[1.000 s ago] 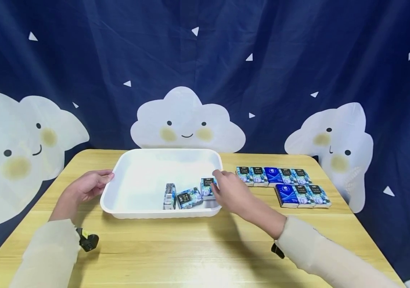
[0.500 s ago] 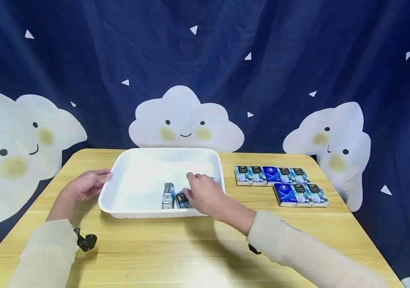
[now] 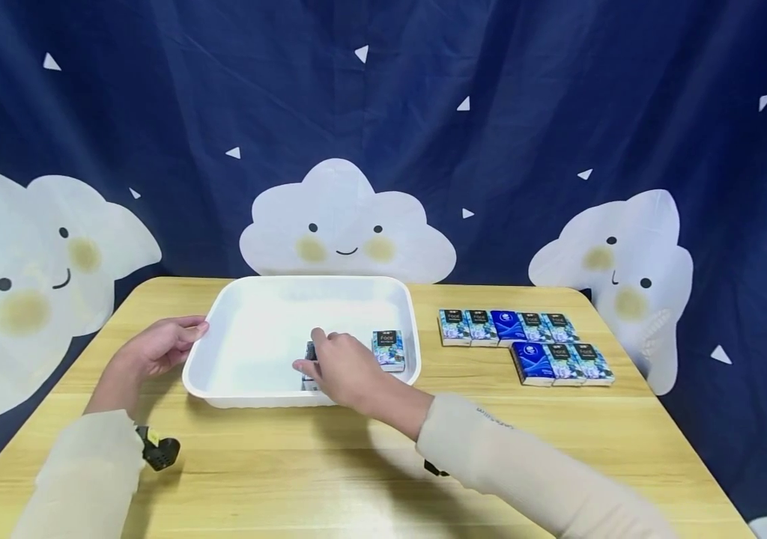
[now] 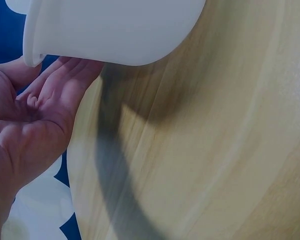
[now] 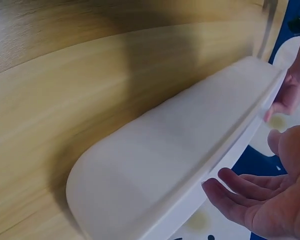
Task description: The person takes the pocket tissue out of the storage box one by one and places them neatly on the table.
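Observation:
In the head view, my left hand [image 3: 161, 348] grips the left rim of a white plastic tray [image 3: 255, 398]. The left wrist view shows the thumb against the rim and the fingers [image 4: 65, 82] under the tray. Inside the tray, my right hand [image 3: 350, 370] reaches over a small tissue pack [image 3: 308, 383] that stands on edge, thumb and fingertips right at it. From the right wrist, its fingers [image 5: 230, 200] look loosely bent, with nothing visible between them and the thumb. Another blue floral tissue pack [image 3: 389, 350] lies flat near the tray's right wall. The hand hides the spot between.
Right of the tray, several tissue packs lie in two rows, a back row [image 3: 481, 327] and a shorter front row [image 3: 567, 365], on the wooden table [image 3: 276, 471]. Behind hangs a dark blue curtain [image 3: 397, 97] with cloud prints.
My right hand has moved left across the tray, from the pack by the right wall to the pack standing on edge. The left hand keeps its grip on the rim.

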Demonstrator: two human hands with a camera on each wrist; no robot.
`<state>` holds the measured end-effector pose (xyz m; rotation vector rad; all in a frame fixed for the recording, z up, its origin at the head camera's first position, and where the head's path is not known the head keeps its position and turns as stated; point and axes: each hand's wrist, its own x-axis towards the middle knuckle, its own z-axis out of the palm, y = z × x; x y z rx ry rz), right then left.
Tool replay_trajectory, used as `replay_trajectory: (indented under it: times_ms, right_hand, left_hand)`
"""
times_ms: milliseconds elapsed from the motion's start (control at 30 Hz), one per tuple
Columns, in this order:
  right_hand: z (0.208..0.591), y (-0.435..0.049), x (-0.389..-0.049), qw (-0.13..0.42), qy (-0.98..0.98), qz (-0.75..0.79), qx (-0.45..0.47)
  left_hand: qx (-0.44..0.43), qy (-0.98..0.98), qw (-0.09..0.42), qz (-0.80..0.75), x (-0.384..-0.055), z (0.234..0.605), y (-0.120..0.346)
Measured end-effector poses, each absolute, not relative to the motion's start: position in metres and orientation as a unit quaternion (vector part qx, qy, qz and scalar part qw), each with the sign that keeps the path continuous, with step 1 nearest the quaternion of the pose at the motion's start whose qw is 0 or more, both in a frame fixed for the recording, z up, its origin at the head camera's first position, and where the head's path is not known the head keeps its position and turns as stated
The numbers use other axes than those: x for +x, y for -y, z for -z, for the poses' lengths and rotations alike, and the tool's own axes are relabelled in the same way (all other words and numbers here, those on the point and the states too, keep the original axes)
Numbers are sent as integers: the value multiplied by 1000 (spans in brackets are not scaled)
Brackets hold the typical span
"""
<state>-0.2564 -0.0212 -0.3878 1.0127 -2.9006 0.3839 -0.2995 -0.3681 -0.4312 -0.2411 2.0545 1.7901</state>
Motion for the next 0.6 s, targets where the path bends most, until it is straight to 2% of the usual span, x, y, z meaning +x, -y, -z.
replay_trajectory:
  times_ms: [600]
  right_hand:
    - [402, 30, -261, -15, 944, -135, 300]
  left_hand:
    - [-80, -729, 198, -650, -299, 431, 369]
